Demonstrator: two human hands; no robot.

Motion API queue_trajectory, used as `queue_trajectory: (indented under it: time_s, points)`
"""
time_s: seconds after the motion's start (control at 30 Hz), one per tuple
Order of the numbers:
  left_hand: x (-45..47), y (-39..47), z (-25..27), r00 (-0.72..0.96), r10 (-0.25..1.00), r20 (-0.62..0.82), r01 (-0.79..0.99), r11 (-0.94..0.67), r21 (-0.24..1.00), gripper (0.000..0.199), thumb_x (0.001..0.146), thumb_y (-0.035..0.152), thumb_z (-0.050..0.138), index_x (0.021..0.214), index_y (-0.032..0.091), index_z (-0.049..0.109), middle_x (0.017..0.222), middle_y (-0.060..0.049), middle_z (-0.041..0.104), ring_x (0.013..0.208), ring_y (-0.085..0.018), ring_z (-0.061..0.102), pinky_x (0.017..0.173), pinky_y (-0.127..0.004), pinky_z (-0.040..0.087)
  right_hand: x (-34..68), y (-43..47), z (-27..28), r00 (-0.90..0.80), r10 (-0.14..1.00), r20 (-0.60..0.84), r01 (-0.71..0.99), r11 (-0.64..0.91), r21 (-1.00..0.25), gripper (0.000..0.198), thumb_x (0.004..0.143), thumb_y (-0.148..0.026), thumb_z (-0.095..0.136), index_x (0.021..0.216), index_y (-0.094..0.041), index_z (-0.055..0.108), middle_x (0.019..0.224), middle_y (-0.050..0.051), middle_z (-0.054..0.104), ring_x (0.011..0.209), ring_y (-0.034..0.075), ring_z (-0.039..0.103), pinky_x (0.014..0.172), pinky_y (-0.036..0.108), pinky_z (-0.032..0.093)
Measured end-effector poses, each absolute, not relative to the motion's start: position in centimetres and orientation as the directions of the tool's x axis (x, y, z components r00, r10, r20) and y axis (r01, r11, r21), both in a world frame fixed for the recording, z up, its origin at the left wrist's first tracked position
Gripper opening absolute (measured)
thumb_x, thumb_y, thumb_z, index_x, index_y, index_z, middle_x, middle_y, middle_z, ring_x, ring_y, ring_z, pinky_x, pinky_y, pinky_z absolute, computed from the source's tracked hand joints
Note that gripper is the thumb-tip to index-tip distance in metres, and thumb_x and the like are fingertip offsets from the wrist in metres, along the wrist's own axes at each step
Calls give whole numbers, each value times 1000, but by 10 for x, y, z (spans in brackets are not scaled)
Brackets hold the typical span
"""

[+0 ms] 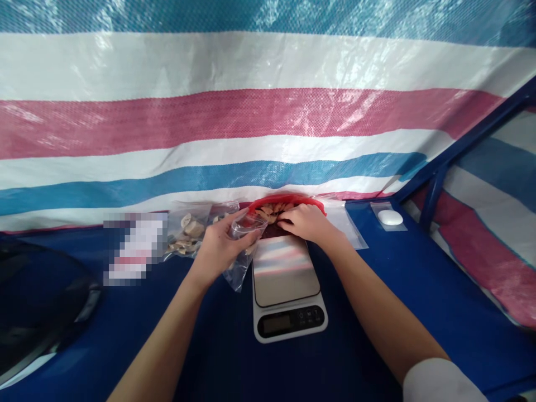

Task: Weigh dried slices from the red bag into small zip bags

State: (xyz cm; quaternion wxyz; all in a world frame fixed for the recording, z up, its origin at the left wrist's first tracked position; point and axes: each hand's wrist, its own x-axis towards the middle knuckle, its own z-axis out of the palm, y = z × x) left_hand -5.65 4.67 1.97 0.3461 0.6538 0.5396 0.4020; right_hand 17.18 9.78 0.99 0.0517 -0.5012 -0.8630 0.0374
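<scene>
My left hand [221,241] is closed round the upper part of a clear plastic bag [239,274], whose mouth gapes toward the right. Some pale pieces show inside this bag. Behind the scale is a red-rimmed basket [288,198] with light brown dried slices [268,211] in it. Over its front right part, my right hand [307,223] reaches in with fingers curled and pinched at the slices; what lies between the fingertips is hidden. Below both hands stands a white kitchen scale [288,279] with a bare metal plate and a dark display.
Clear bags of dried pieces [190,229] lie left of my left hand, beside a blurred-out paper [136,245]. A flat clear bag [349,226] and a small bag with a white oval object [390,217] lie right. A dark round object [37,307] occupies the left edge. Striped sheeting [251,111] hangs behind.
</scene>
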Motion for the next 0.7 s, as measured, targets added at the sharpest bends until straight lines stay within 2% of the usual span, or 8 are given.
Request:
queue_trajectory:
  time_s: [0.23, 0.37, 0.53, 0.7]
  points:
    - [-55, 46, 18, 120, 969, 214, 402, -245, 882, 60, 77, 41, 81, 129, 15, 69, 111, -7, 79, 102, -30, 74, 93, -40, 61, 168, 98, 5, -519, 854, 38, 849, 520, -92, 28, 98, -35, 56, 112, -25, 78, 107, 7, 78, 98, 24, 69, 75, 31, 45]
    - [-54, 46, 17, 107, 975, 194, 417, -222, 881, 63, 76, 44, 81, 131, 14, 67, 109, -8, 79, 99, -29, 75, 90, -40, 62, 168, 99, 2, -526, 849, 40, 845, 528, -84, 27, 95, -37, 61, 113, -24, 77, 110, 7, 77, 99, 25, 69, 77, 31, 46]
    - [-53, 45, 18, 104, 979, 173, 430, -201, 880, 65, 76, 45, 81, 132, 14, 67, 108, -8, 80, 97, -29, 75, 90, -40, 62, 170, 100, 0, -556, 830, 45, 827, 558, -65, 23, 96, -33, 60, 107, -24, 78, 106, 6, 78, 96, 24, 69, 71, 30, 43]
    - [-52, 44, 20, 102, 981, 166, 439, -194, 877, 67, 76, 46, 81, 133, 14, 66, 108, -8, 80, 98, -29, 75, 93, -41, 61, 173, 103, -4, -528, 844, 97, 841, 535, -76, 28, 100, -40, 56, 108, -26, 79, 104, 6, 78, 95, 23, 69, 68, 30, 41]
